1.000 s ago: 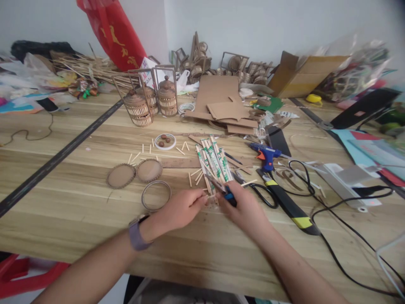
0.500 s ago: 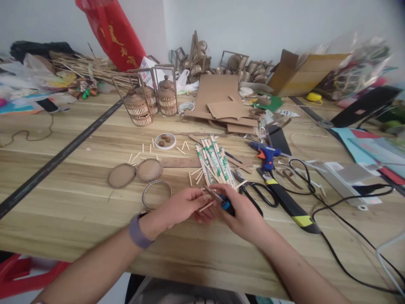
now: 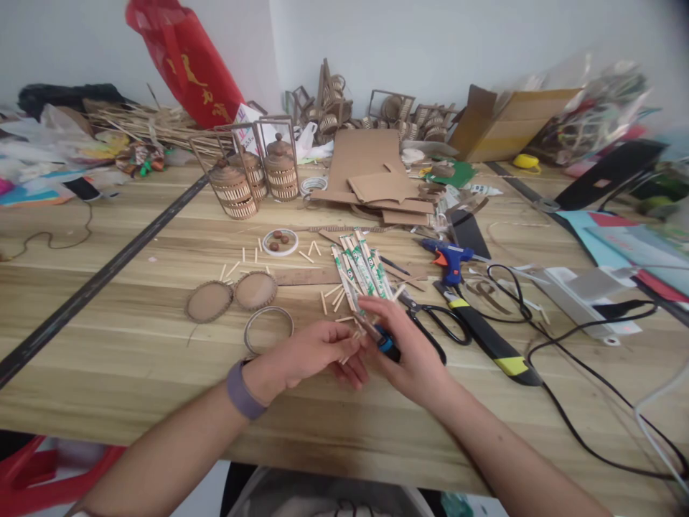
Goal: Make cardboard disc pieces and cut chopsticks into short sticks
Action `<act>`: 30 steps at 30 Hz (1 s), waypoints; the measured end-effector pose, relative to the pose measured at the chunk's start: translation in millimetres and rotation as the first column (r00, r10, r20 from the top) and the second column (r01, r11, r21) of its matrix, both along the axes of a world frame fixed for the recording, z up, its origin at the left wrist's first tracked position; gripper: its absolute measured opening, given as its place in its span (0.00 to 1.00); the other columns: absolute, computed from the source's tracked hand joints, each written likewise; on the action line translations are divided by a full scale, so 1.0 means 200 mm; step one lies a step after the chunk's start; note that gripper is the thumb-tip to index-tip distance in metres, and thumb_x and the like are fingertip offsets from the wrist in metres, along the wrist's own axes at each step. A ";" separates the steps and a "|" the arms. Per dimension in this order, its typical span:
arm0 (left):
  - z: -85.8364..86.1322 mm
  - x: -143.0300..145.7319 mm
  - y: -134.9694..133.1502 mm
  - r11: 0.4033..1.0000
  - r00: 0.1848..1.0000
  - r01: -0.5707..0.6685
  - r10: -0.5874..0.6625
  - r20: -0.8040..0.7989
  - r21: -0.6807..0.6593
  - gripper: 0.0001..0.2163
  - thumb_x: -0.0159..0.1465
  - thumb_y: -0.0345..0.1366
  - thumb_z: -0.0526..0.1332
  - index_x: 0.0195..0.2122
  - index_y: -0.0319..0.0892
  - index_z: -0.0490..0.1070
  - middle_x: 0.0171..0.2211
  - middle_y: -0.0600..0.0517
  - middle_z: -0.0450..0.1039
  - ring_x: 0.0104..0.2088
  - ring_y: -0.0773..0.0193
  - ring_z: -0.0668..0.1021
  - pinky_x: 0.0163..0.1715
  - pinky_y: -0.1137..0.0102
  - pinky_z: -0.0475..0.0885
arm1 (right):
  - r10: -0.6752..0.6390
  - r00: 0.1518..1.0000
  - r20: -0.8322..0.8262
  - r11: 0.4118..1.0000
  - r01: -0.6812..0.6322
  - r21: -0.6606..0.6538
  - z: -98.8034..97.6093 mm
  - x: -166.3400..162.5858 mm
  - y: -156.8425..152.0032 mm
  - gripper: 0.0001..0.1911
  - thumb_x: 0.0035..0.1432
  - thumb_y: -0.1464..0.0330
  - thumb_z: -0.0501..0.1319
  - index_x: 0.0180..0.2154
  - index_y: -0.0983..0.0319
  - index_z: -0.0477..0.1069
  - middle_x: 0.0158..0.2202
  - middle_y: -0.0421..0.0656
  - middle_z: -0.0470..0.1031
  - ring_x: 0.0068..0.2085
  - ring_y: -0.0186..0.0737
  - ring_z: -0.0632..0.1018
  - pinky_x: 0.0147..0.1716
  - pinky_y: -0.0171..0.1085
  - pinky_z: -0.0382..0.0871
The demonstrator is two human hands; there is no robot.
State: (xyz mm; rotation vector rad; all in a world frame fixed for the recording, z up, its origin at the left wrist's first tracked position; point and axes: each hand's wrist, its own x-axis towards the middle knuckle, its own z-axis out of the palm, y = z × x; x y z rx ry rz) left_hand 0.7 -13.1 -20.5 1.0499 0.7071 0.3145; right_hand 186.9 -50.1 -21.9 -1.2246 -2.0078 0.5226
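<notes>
My left hand (image 3: pixel 317 350) is closed, its thumb and fingers pinching a short pale wooden stick (image 3: pixel 354 339). In my right hand (image 3: pixel 413 353) is a pair of pliers (image 3: pixel 387 345) with blue-and-black handles. Their metal jaws point up and left, right beside the left fingertips; whether they touch the stick I cannot tell. Just beyond both hands lies a pile of paper-wrapped chopsticks (image 3: pixel 358 266) with green print. Short cut sticks (image 3: pixel 331 294) are scattered left of that pile. A cardboard ring (image 3: pixel 246 334) sits near my left wrist.
Scissors (image 3: pixel 449 323), a utility knife (image 3: pixel 484 341) and a blue glue gun (image 3: pixel 449 258) lie to the right, among black cables (image 3: pixel 570 424). Two round cardboard discs (image 3: pixel 209 301) are at left. Small lanterns (image 3: pixel 283 169) stand behind, near stacked cardboard (image 3: pixel 369 154).
The longer stick that jutted out below the pliers no longer shows there. The pliers' jaws have shifted slightly right and their angle has changed. Both hands stay close together.
</notes>
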 end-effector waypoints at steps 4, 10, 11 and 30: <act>-0.02 0.02 0.00 0.971 0.969 -0.240 0.241 0.055 -0.015 0.20 0.55 0.53 0.66 0.34 0.38 0.72 0.29 0.50 0.76 0.30 0.65 0.77 0.33 0.71 0.69 | -0.166 0.986 -0.007 0.973 0.165 0.161 -0.02 -0.02 -0.01 0.25 0.58 0.65 0.63 0.56 0.57 0.61 0.58 0.55 0.62 0.59 0.52 0.67 0.49 0.49 0.72; -0.03 0.07 -0.02 0.929 0.923 -0.368 0.370 0.110 -0.035 0.12 0.55 0.43 0.67 0.29 0.40 0.71 0.29 0.53 0.74 0.32 0.64 0.74 0.35 0.70 0.68 | -0.169 0.981 0.094 0.968 0.147 0.203 -0.07 -0.06 -0.02 0.32 0.52 0.63 0.69 0.57 0.57 0.61 0.54 0.55 0.60 0.55 0.55 0.70 0.47 0.52 0.74; -0.03 0.08 -0.03 0.923 0.918 -0.383 0.384 0.101 -0.022 0.11 0.54 0.42 0.67 0.28 0.40 0.71 0.28 0.53 0.74 0.32 0.65 0.74 0.35 0.71 0.68 | -0.166 0.980 0.106 0.968 0.141 0.207 -0.08 -0.06 -0.02 0.32 0.52 0.63 0.69 0.57 0.57 0.60 0.53 0.55 0.61 0.54 0.55 0.71 0.47 0.52 0.74; 0.01 0.00 0.02 0.877 0.900 -0.435 0.429 0.076 0.204 0.15 0.60 0.48 0.62 0.31 0.39 0.71 0.25 0.53 0.76 0.30 0.63 0.78 0.35 0.68 0.72 | -0.095 0.995 -0.037 0.982 0.087 -0.169 0.05 0.00 -0.01 0.13 0.58 0.59 0.62 0.41 0.60 0.71 0.37 0.45 0.72 0.39 0.43 0.75 0.38 0.41 0.73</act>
